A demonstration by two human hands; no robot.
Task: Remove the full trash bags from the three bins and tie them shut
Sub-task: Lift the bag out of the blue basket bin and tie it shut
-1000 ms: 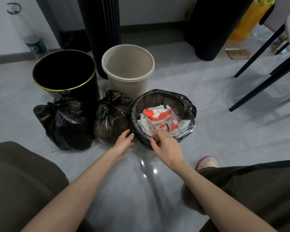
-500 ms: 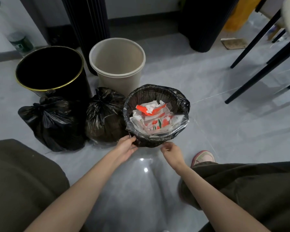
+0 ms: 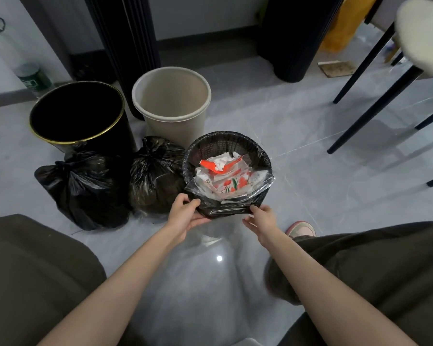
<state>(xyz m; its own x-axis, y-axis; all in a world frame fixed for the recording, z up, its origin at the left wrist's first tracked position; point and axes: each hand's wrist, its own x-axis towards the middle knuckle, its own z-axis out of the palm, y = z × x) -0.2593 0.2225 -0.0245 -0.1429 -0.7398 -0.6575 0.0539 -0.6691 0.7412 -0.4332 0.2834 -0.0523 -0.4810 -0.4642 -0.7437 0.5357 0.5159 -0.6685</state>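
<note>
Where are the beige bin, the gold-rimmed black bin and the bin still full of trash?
beige bin (image 3: 175,126), head view, front wall.
gold-rimmed black bin (image 3: 76,111), head view, dark inside.
full bin (image 3: 223,146), head view, far inner wall.

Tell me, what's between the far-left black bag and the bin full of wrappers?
A second tied black bag sits between the far-left bag and the mesh bin. The head view shows it.

At the frame's centre, the left grip (image 3: 183,216) and right grip (image 3: 263,218) are pinching the near edge of the black trash bag (image 3: 225,211) lining the mesh bin (image 3: 220,144). Left of it, a larger tied bag (image 3: 85,188) and a smaller tied bag (image 3: 155,178) are sitting before a black bin (image 3: 105,146) and a beige bin (image 3: 175,126).
</note>
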